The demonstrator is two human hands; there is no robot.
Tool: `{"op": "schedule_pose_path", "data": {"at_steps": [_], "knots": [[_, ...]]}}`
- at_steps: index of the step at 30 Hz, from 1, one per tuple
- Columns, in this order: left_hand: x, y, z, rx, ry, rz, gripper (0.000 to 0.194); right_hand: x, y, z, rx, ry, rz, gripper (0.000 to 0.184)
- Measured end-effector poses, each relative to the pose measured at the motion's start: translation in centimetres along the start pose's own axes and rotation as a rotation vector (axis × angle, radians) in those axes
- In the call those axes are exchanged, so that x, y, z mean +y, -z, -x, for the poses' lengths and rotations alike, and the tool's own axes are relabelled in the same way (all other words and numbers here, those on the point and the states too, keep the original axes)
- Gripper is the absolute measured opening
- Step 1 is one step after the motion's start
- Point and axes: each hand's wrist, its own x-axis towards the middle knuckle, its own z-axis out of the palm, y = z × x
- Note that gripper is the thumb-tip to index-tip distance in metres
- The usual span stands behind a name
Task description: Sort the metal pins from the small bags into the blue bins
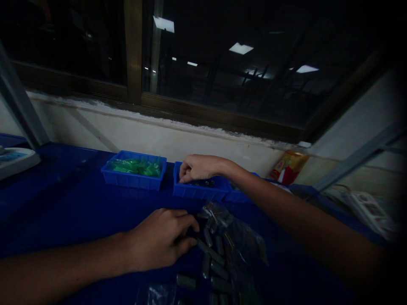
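My right hand (pixel 199 166) reaches into the middle blue bin (pixel 200 192), fingertips bent together at its left end. Whatever they pinch is too small or hidden to make out. Small dark, shiny parts (pixel 207 183) lie in that bin beside the hand. On the blue table my left hand (pixel 167 239) rests with curved fingers, a gap showing between thumb and forefinger. Its thumb tip is close to a pile of grey metal bars (pixel 216 257); whether it touches one I cannot tell. Clear plastic bags (pixel 244 237) lie over part of the pile.
A blue bin (pixel 133 181) of green plastic packets (pixel 136 166) stands on the left. Another blue bin (pixel 237 195) is partly behind my right forearm. One bar (pixel 186 281) and a clear bag (pixel 160 294) lie nearer me. A white device (pixel 19 161) sits far left.
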Motion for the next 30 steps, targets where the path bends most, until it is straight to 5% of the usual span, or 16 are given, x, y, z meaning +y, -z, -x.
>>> {"op": "schedule_pose_path", "data": {"at_steps": [6,13,17,30], "knots": [[0.0,-0.2,0.0,-0.030,-0.049,-0.046,0.019,1.0,-0.5,3.8,0.346,0.072,-0.191,0.027],[0.0,-0.1,-0.4,0.030,0.147,0.132,0.014,-0.2,-10.6,9.3,0.766,0.082,-0.221,0.014],[0.0,0.3,-0.6,0.051,0.220,0.243,0.020,-0.5,-13.5,9.8,0.747,0.160,-0.137,0.023],[-0.1,0.2,-0.3,0.075,0.217,0.418,0.024,-0.5,-13.6,9.4,0.868,0.182,-0.096,0.011]]}}
